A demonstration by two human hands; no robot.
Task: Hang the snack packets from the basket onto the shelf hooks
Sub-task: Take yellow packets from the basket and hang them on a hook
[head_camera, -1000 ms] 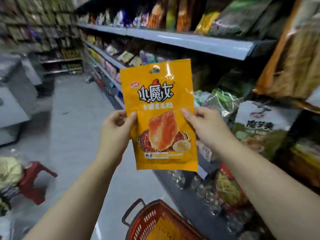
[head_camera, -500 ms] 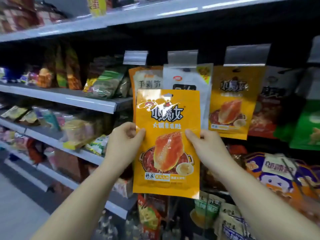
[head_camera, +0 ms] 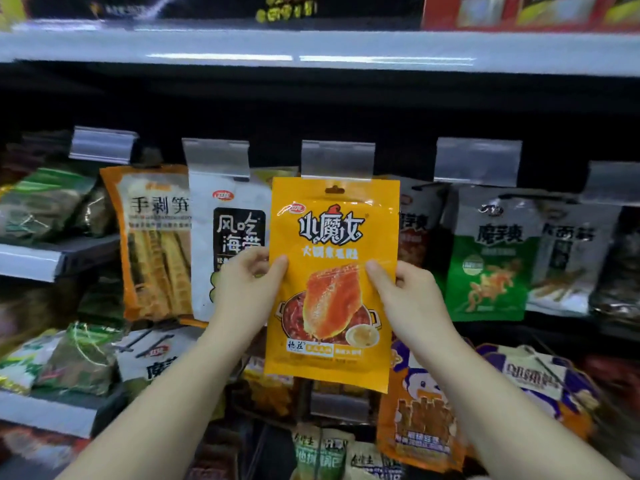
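Both hands hold one orange snack packet [head_camera: 332, 278] upright in front of the hanging rack: left hand [head_camera: 247, 289] pinches its left edge at nine o'clock, thumb on the front, and right hand [head_camera: 410, 296] pinches the right edge at three o'clock the same way. At twelve o'clock the packet's hang hole sits just below a clear price tag holder [head_camera: 337, 160]. A white packet [head_camera: 228, 244] hangs at nine o'clock behind the left hand, a green packet [head_camera: 491, 268] at three o'clock. A grey shelf [head_camera: 311, 50] runs across overhead.
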